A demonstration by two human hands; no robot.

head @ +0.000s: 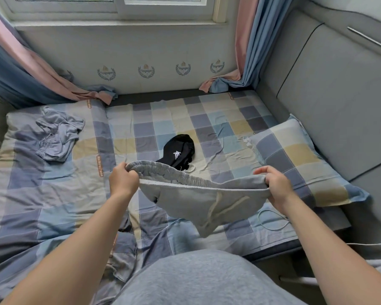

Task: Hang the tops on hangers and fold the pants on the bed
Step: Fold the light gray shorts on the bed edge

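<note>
I hold a pair of light grey pants (198, 201) by the elastic waistband, stretched above the checked bed (158, 128). My left hand (122, 179) grips the waistband's left end and my right hand (277, 186) grips its right end. The rest of the pants hangs down in a bunch, with a pale drawstring showing. Behind them a black garment with white lettering (178, 151) lies crumpled on the sheet. A blue-grey garment (55, 135) lies crumpled at the far left on the quilt.
A checked pillow (299, 159) lies at the right against the grey padded headboard (330, 102). Pink and blue curtains (246, 51) hang at both sides of the window wall. A white cable (271, 219) loops near the bed's right edge.
</note>
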